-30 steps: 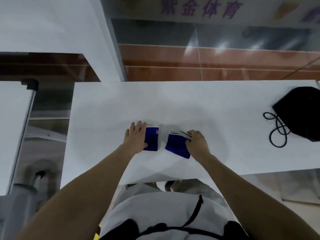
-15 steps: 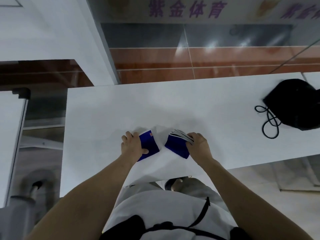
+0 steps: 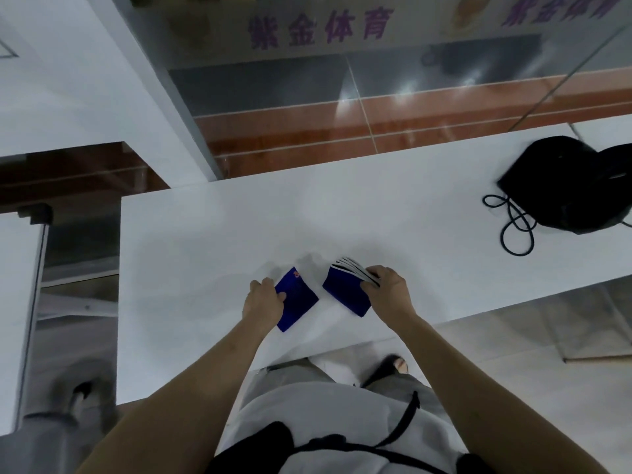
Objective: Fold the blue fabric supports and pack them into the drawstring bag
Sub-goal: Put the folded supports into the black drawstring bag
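Two folded blue fabric supports lie side by side near the front edge of the white table (image 3: 212, 241). My left hand (image 3: 262, 302) grips the left edge of the left support (image 3: 297, 299), which has a small red mark at its top corner. My right hand (image 3: 388, 289) pinches the upper right corner of the right support (image 3: 346, 293), whose white striped edge fans out by my fingers. The black drawstring bag (image 3: 561, 186) sits at the far right of the table, its black cord (image 3: 513, 224) looped on the tabletop beside it.
A second white surface (image 3: 17, 302) stands to the left across a gap. Beyond the table's far edge are a white pillar (image 3: 143, 80) and a glass panel with purple lettering. My torso and feet show below the table's front edge.
The left support has turned from square to diagonal under my left hand, which now grips its edge instead of lying flat on it. The view has tilted; the right hand barely moved.
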Motion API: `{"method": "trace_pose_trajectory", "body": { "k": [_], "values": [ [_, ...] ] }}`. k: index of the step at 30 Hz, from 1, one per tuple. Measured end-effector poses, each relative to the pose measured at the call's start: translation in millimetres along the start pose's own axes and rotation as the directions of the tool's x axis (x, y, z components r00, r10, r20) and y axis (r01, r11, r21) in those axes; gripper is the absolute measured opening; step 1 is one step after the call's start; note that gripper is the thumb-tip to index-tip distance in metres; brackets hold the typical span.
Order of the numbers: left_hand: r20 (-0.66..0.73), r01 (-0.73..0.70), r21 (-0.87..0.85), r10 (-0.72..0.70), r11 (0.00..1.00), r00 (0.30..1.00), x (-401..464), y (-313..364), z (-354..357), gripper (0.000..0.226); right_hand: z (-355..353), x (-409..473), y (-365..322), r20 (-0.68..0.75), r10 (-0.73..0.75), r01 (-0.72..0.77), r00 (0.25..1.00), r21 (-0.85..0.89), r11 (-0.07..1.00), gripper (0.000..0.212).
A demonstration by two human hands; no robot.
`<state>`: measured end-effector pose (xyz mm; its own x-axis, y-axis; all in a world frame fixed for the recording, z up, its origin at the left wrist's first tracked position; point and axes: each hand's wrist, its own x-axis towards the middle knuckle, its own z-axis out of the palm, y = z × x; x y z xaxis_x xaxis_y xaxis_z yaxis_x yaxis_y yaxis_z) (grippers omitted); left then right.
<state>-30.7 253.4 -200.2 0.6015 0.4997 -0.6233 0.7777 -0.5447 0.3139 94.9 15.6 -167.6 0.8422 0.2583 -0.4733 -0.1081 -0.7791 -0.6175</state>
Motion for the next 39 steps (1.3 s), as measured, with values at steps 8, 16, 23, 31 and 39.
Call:
{"method": "trace_pose_trajectory", "body": {
  "k": [8,16,23,31,39],
  "values": [
    [-0.117,-0.15,-0.147,0.133,0.978,0.984,-37.4,97.7,23.5,0.018,-84.9,-7.3,45.1,-0.046,-0.021,0.03,0.999,0.189,0.982,0.014],
    [-0.189,-0.313,-0.2,0.277,0.928,0.942,-80.6,240.0,68.9,0.013,-203.4,-17.4,127.0,-0.142,0.058,0.014,0.988,0.461,0.887,0.021],
    [-0.176,-0.427,-0.246,0.394,0.87,0.902,-112.6,361.0,122.8,0.02,-294.7,-32.5,196.2,-0.23,0.103,0.051,0.968,0.58,0.813,0.013],
    [-0.089,-0.476,-0.298,0.472,0.828,0.877,-124.0,477.6,158.2,0.019,-376.2,-32.4,245.9,-0.312,0.186,0.068,0.932,0.653,0.755,0.013],
    [-0.046,-0.463,-0.429,0.493,0.776,0.869,-103.7,594.8,182.7,0.01,-461.5,22.3,286.9,-0.375,0.217,0.079,0.901,0.634,0.769,0.018]
  ]
}}
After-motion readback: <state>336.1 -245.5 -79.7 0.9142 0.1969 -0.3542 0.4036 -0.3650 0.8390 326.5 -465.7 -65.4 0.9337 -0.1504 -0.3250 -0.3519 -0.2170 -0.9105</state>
